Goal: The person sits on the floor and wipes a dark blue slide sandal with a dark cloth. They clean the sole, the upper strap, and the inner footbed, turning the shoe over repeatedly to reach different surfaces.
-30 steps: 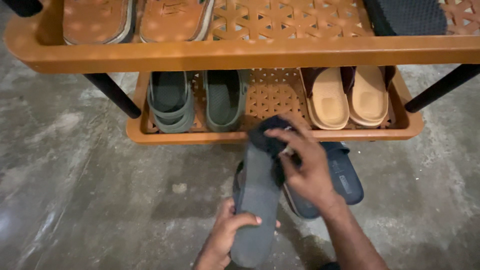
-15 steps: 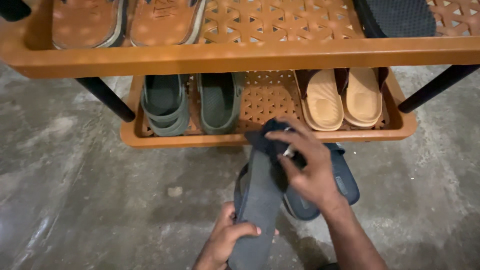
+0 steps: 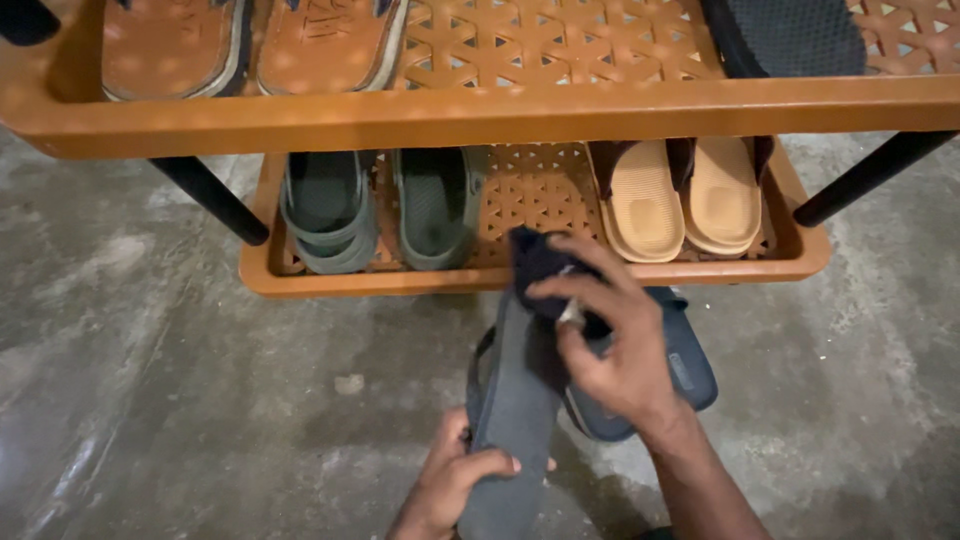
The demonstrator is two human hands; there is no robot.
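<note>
My left hand grips the heel end of a dark grey slipper, held sole up and tilted toward the rack. My right hand presses a dark cloth against the slipper's toe end. A second dark blue slipper lies on the concrete floor just right of my right hand. Both hands hover in front of the lower shelf of an orange plastic shoe rack.
The lower shelf holds green clogs at left and tan slides at right. The upper shelf carries brown sandals and a dark shoe. Black rack legs stand at both sides on the concrete floor.
My right hand with the cloth has shifted slightly along the slipper's toe end. The slipper has tilted a little more upright. My left hand keeps its grip.
</note>
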